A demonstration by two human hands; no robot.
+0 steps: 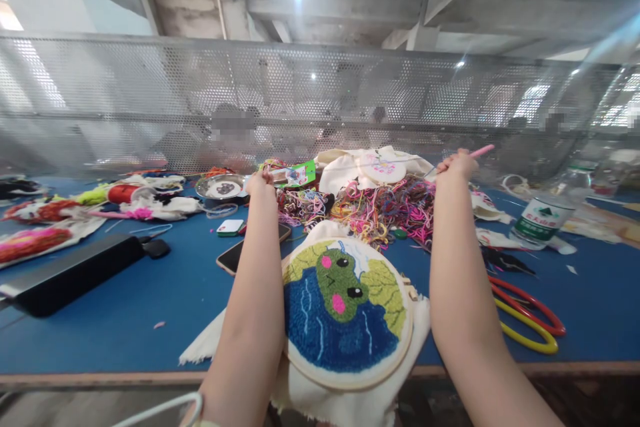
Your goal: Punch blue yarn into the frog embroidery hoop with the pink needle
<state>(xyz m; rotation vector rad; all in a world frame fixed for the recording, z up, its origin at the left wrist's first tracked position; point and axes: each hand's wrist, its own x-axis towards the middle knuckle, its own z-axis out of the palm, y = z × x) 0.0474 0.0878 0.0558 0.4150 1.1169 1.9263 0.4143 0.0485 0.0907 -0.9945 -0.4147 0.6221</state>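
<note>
An embroidery hoop (350,373) with a punch-needle picture of a green frog on blue lies at the table's near edge between my forearms. My right hand (456,163) is raised far out over the table, fingers closed round a pink punch needle (480,151). My left hand (261,183) is also stretched forward, curled into a fist near a green packet (299,175); what it holds, if anything, I cannot make out. A tangled heap of coloured threads (380,207) lies beyond the hoop.
On the blue table (125,307): a phone (231,255), a black bar-shaped case (70,273), red and yellow hoop rings (530,320), a plastic bottle (545,217), a metal dish (223,188), cloth pieces (370,170). A perforated metal screen (320,100) stands behind.
</note>
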